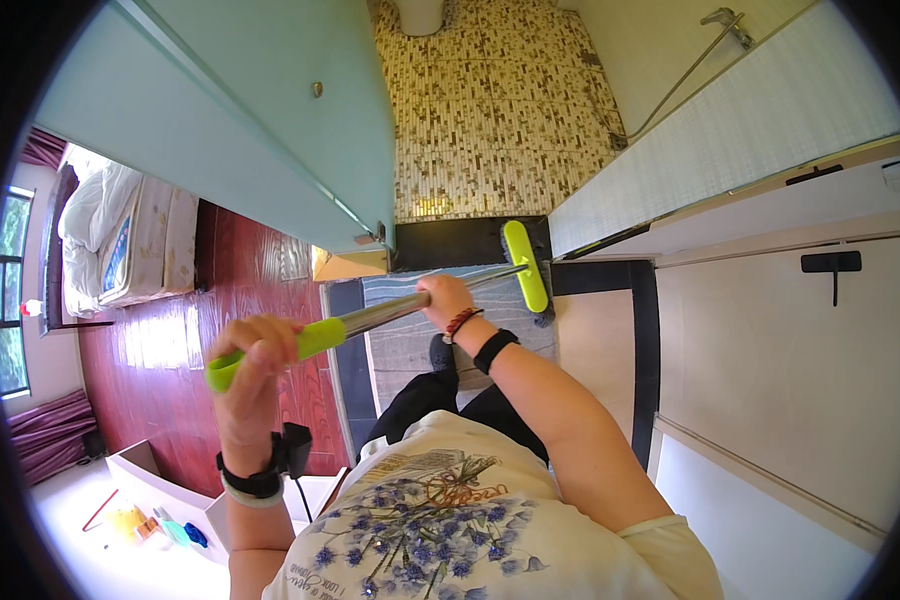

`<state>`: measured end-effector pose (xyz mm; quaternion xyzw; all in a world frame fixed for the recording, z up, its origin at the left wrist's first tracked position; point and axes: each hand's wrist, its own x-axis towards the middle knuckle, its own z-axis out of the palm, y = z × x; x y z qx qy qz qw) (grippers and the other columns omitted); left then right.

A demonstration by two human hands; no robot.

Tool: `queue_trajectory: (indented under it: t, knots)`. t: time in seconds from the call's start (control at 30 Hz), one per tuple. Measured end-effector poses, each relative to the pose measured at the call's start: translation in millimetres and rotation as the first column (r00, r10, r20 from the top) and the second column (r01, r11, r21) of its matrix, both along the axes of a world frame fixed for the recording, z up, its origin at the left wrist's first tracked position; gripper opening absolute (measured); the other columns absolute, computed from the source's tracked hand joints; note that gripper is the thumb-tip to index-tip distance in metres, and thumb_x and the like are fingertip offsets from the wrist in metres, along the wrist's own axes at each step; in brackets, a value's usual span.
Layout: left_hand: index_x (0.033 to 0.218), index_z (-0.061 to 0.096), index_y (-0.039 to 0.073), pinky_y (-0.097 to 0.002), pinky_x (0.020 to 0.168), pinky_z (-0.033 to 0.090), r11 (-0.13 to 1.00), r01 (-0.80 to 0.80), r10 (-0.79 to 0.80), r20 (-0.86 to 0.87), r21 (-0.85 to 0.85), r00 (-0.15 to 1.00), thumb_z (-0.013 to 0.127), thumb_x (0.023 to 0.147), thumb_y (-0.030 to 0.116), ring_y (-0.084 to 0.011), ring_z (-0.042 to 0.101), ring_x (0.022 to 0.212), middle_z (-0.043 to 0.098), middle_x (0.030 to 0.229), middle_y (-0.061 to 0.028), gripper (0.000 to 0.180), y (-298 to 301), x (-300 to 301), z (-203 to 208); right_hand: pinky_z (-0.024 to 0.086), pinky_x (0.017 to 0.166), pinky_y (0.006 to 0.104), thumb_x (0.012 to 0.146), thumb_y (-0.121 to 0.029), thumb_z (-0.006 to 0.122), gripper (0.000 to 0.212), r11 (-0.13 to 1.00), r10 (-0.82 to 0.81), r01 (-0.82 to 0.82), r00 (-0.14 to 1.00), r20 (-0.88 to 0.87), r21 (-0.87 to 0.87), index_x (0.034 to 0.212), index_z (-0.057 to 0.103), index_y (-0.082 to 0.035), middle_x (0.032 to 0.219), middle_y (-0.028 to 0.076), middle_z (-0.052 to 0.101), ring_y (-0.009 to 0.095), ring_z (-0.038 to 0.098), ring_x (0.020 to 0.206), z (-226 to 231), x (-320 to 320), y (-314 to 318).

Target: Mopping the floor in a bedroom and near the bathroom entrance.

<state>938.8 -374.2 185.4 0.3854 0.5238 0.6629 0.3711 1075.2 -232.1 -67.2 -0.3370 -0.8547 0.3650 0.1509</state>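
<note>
A broom with a metal pole and a lime-green head [527,268] slants across the middle of the view. My left hand [254,365] is wrapped round the green grip at its upper end. Lower on the metal pole, my right hand [446,302] is closed round it. The broom head rests at the right edge of a grey-blue patterned mat [400,345], by the dark threshold [450,243]; its dark bristles partly show. One of my dark shoes [442,352] is on the mat.
Past the threshold lies a mosaic-tiled bathroom floor [490,120] with a shower hose [685,75]. A pale blue-green door [300,130] stands at the left, a white door [780,340] at the right. A bed [155,245] and reddish wood floor [240,270] are farther left.
</note>
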Motion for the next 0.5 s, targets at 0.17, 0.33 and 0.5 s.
queue_trajectory:
  t: [0.17,0.33,0.5]
  knots:
    - [0.065,0.041,0.008,-0.0329,0.07,0.034,0.997,-0.06,0.066,-0.109,0.057,0.992,0.05,0.08,0.019,-0.0143,0.041,0.059,0.041,0.059,-0.0028,0.02,-12.3,-20.1,25.9,0.043,0.059,0.0381,0.067,-0.016,0.055,0.007,1.0,0.02,-0.021,0.997,-0.081,-0.008,0.065,0.056,-0.008,0.064,0.012,0.056,0.03,0.055,0.065,22.2,-45.8,-19.3]
    - [0.064,0.04,0.008,-0.0318,0.059,0.033,0.988,-0.087,0.113,-0.211,0.131,0.971,0.053,0.078,0.021,-0.0138,0.04,0.053,0.041,0.057,-0.0024,0.023,-23.9,-14.6,44.0,0.042,0.057,0.0386,0.067,-0.016,0.056,0.009,0.989,0.139,-0.145,0.977,-0.161,-0.028,0.064,0.054,-0.008,0.063,0.011,0.056,0.029,0.055,0.065,41.4,-60.7,-29.2]
    - [0.06,0.041,0.009,-0.0327,0.057,0.037,0.978,-0.103,0.161,-0.342,0.182,0.926,0.059,0.076,0.023,-0.0152,0.044,0.048,0.043,0.052,-0.0018,0.027,-40.6,-5.7,66.6,0.041,0.058,0.0388,0.065,-0.016,0.059,0.009,0.949,0.313,-0.315,0.935,-0.169,0.016,0.065,0.053,-0.009,0.064,0.01,0.056,0.028,0.055,0.067,66.4,-60.9,-27.3]
